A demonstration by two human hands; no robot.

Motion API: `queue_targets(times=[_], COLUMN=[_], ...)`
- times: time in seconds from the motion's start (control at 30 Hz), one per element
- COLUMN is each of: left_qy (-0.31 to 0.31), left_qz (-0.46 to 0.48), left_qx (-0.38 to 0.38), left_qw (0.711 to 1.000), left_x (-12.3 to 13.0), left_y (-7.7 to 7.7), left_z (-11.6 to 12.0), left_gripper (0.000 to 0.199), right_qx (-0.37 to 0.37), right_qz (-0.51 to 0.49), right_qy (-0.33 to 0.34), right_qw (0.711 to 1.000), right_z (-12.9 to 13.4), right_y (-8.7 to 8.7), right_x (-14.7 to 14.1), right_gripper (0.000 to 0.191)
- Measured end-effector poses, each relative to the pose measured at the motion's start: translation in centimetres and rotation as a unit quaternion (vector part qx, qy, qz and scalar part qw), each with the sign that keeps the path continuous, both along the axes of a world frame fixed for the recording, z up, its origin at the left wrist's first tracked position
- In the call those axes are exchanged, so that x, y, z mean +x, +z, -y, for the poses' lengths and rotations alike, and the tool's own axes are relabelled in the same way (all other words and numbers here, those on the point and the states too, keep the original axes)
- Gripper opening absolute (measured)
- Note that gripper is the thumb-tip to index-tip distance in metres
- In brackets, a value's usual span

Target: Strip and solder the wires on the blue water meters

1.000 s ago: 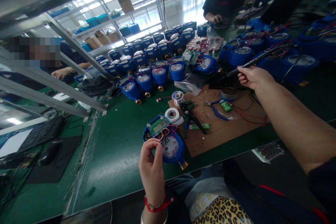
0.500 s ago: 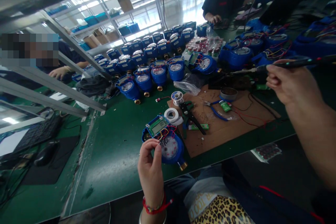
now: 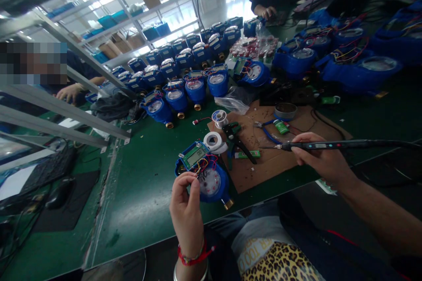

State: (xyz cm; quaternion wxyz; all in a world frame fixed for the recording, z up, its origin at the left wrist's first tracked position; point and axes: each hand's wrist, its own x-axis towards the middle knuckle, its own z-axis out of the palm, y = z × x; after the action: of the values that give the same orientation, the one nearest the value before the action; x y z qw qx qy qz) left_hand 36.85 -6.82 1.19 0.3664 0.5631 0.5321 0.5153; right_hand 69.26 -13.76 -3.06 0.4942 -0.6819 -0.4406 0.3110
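Note:
A blue water meter point(image 3: 211, 180) with a small green circuit board and display point(image 3: 195, 156) stands near the table's front edge. Thin coloured wires run from the board across its round dial. My left hand point(image 3: 187, 197) pinches wires point(image 3: 198, 171) over the dial, thumb against forefinger. My right hand point(image 3: 316, 158) grips a black soldering iron point(image 3: 316, 145), its tip pointing left above the cardboard point(image 3: 244, 180). Between the hands are wire strippers point(image 3: 238, 140), a roll of white tape point(image 3: 212, 141), a solder spool point(image 3: 220, 119) and a green battery point(image 3: 247, 154).
Rows of blue meters point(image 3: 195, 90) stand along the back, with more at the right point(image 3: 362, 70). Blue-handled pliers point(image 3: 268, 134) and a round tin point(image 3: 285, 111) lie on the cardboard. A keyboard point(image 3: 49, 167) and mouse point(image 3: 60, 193) are at left. Two other people sit across the table.
My right hand has brought the soldering iron leftward and nearer, from the far right to above the cardboard. My left hand stays at the meter, still pinching the wires.

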Motion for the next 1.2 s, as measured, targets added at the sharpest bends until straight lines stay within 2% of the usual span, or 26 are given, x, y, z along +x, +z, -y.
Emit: queue_targets(times=[0.6, 0.93, 1.2], left_qy=[0.008, 0.009, 0.004], left_qz=[0.013, 0.009, 0.006], left_qx=[0.001, -0.002, -0.002], left_qw=[1.000, 1.000, 1.000], left_x=[0.08, 0.09, 0.02], left_y=[-0.22, -0.06, -0.06], left_z=[-0.05, 0.00, -0.04], left_gripper=[0.007, 0.007, 0.007], right_qx=[-0.031, -0.039, -0.032], right_qz=[0.034, 0.038, 0.051], right_qy=[0.031, 0.021, 0.022], right_qw=[0.998, 0.998, 0.998], right_z=[-0.50, -0.66, -0.52], right_y=[-0.79, -0.05, -0.39], right_x=[0.59, 0.22, 0.22], right_gripper=[0.026, 0.026, 0.027])
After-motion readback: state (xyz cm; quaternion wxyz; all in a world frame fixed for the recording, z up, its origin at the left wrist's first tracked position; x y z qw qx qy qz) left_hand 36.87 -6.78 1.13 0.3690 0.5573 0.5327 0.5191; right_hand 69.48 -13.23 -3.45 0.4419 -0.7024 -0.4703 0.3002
